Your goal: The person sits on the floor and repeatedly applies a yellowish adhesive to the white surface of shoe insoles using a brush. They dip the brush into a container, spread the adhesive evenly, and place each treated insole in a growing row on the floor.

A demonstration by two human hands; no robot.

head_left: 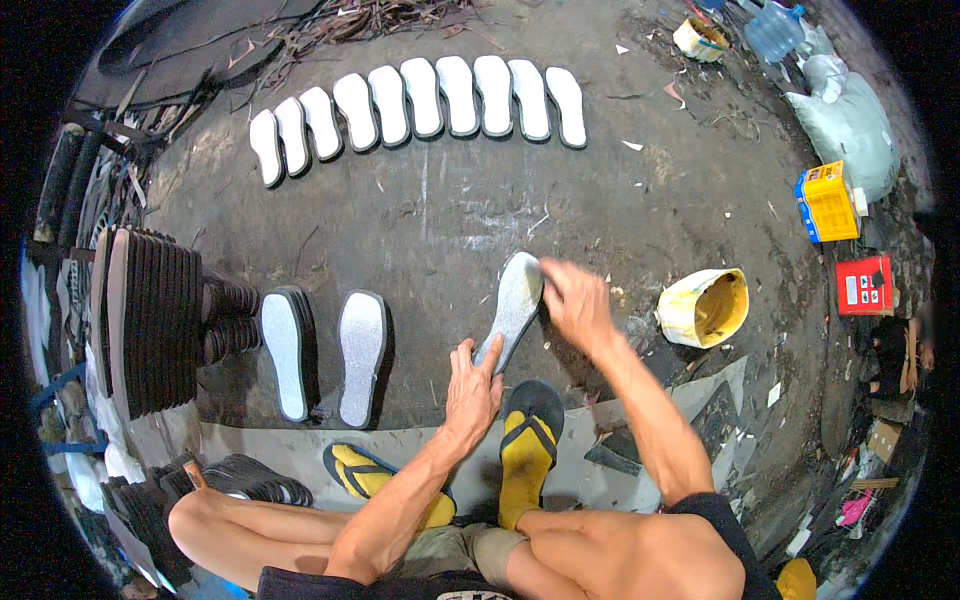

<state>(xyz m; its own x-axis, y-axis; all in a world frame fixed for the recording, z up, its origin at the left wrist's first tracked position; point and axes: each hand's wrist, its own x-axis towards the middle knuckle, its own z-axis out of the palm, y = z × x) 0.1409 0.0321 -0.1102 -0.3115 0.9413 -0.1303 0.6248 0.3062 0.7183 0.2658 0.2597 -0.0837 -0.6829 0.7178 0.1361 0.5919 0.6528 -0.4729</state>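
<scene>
Fingers of left hand point(472, 392) close on grey sole point(514, 300) at near end, right hand point(580, 308) curled by its far edge, contents unclear; probably light, bendy, best edge-held.

At the upper right of the frame I see a blue plastic jug point(774, 32) and a pale sack point(852, 132); lower, a red box point(866, 285) and a pink scrap point(855, 508).

diffuse light leaves soft shadows mid-frame. white soles point(459, 95) at top look nearly washed out; edges curve into black.
</scene>
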